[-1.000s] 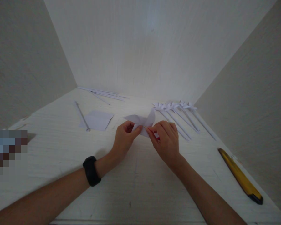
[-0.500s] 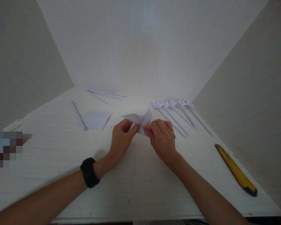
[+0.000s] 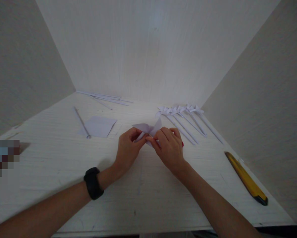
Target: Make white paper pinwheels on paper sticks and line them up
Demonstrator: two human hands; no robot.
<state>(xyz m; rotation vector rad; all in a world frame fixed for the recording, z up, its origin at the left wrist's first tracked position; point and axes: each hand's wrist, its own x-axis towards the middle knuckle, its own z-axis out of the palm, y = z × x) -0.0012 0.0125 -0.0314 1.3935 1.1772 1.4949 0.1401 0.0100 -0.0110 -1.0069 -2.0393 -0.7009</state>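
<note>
A white paper pinwheel (image 3: 145,127) with curled blades is between my hands, above the middle of the table. My left hand (image 3: 129,145) is closed on its left side, thumb near the centre. My right hand (image 3: 168,142) pinches at the centre from the right, its fingertips close to the left thumb. Part of the pinwheel is hidden behind the fingers. A small red thing (image 3: 182,144) shows at the outer edge of my right hand; I cannot make out what it is.
Several paper pinwheels on rolled sticks (image 3: 182,127) lie at the back right. A yellow utility knife (image 3: 246,178) rests by the right wall. To the left are cut paper (image 3: 100,126), a rolled paper stick (image 3: 81,122) and thin paper sticks (image 3: 104,97). Walls enclose the table on three sides.
My right fingertips have moved left and slightly down across the pinwheel's centre, to the left thumb. The pinwheel's blades have shifted a little. The whole view has shifted slightly.
</note>
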